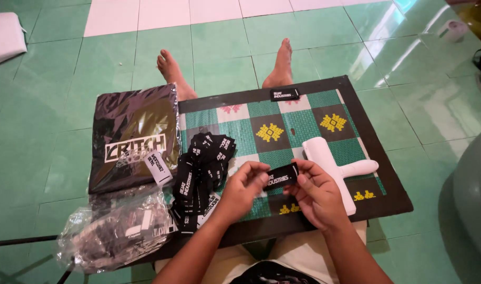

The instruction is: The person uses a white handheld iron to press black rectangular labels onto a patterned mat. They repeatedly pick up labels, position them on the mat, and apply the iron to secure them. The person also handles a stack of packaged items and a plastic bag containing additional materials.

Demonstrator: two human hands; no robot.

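The left hand and right hand both pinch one black label between fingertips, held just above the desk at its 6 o'clock edge. At 9 o'clock from the hands lies a pile of labels, loose on the desk's patterned mat. At 8 o'clock, a clear bag holds more black labels. A black packet lies at 10 o'clock. A white tool rests just beside the right hand at 2 o'clock. A single label sits at 12 o'clock.
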